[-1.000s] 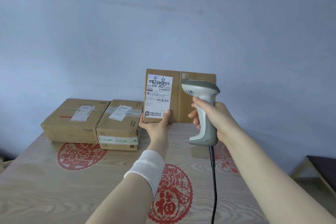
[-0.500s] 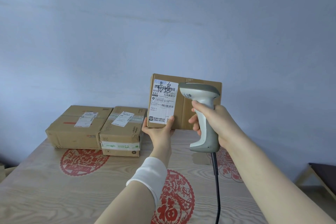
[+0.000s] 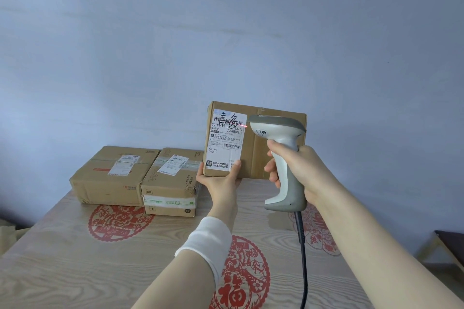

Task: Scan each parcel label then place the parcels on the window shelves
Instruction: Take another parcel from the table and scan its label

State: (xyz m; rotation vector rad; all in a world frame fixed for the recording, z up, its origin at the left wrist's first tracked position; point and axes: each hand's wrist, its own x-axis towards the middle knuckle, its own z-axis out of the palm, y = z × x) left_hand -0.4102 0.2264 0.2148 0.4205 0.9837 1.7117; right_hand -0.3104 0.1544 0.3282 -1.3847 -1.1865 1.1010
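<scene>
- We see a pale wood-grain bench (image 3: pixel 62 258) filling the lower frame.
- At left centre, a wide parcel (image 3: pixel 113 178) lies flat on it, label up.
- A narrower parcel (image 3: pixel 173 183) lies against its right side, label up.
- Red paper-cut roundels (image 3: pixel 118 221) decorate the bench top: lower left, bottom centre, right.

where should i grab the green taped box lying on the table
Likely by its right end, coming from the right: the green taped box lies flat with its left side against the other box, so its right end and front face are the open ones. Lift that end first.
</scene>
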